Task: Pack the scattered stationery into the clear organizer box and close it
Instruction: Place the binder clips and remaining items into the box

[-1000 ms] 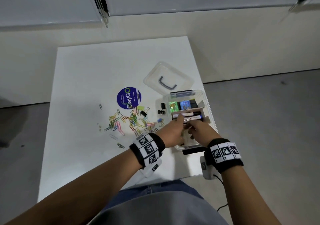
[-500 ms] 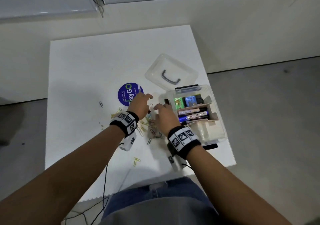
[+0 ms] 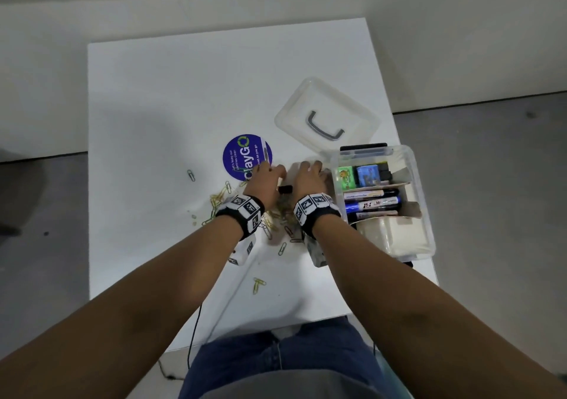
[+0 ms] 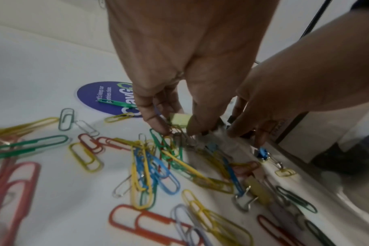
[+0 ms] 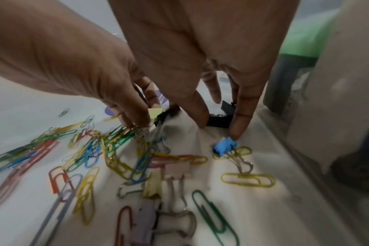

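Note:
The clear organizer box (image 3: 425, 214) stands open at the table's right edge with markers (image 3: 371, 205), erasers and a white block inside. Its lid (image 3: 326, 116) lies behind it. Coloured paper clips (image 4: 145, 173) and binder clips lie scattered left of the box. My left hand (image 3: 270, 173) reaches down into the pile and pinches a yellow binder clip (image 4: 179, 118) between thumb and fingers. Beside it, my right hand (image 5: 219, 128) has straight fingers with their tips on the table either side of a black binder clip (image 5: 219, 121). One fingertip touches a blue binder clip (image 5: 224, 147).
A round purple sticker (image 3: 242, 153) lies on the white table (image 3: 159, 107) just beyond my hands. Stray paper clips (image 3: 258, 285) lie nearer to me and one (image 3: 190, 175) farther left. The box wall stands close to my right hand.
Both hands left the organizer box and moved left to the clip pile. They now sit close together with fingertips down among the clips.

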`<state>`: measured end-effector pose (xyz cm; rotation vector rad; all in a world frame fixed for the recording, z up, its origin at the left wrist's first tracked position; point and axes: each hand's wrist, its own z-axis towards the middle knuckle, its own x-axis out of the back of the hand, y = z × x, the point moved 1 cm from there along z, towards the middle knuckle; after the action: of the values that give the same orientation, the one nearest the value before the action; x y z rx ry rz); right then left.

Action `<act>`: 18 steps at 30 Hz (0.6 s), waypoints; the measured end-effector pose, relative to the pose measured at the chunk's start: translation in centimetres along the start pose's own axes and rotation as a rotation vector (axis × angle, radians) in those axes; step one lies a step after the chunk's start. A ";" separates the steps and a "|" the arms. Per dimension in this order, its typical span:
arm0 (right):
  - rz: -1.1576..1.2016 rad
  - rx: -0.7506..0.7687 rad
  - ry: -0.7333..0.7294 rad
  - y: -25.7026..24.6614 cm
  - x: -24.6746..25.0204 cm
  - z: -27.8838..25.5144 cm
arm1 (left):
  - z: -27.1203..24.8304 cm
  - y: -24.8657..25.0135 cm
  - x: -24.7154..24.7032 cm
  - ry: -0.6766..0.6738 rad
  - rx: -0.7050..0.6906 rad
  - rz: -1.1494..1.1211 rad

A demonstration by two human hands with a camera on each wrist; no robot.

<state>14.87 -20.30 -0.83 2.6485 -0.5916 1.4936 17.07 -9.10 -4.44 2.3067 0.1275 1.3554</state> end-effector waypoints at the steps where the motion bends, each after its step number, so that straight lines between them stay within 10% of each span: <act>1: 0.010 -0.016 0.001 0.1 -0.2 0.3 | 0.0 -0.1 0.0 -0.001 0.006 -0.002; 18: 0.262 -0.087 -0.024 0.8 -1.1 0.1 | -2.0 -1.4 1.1 0.092 -0.041 0.009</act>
<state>14.18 -20.74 -1.97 2.6072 -1.0155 1.4575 16.12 -6.85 -3.28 2.2150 0.1177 1.4551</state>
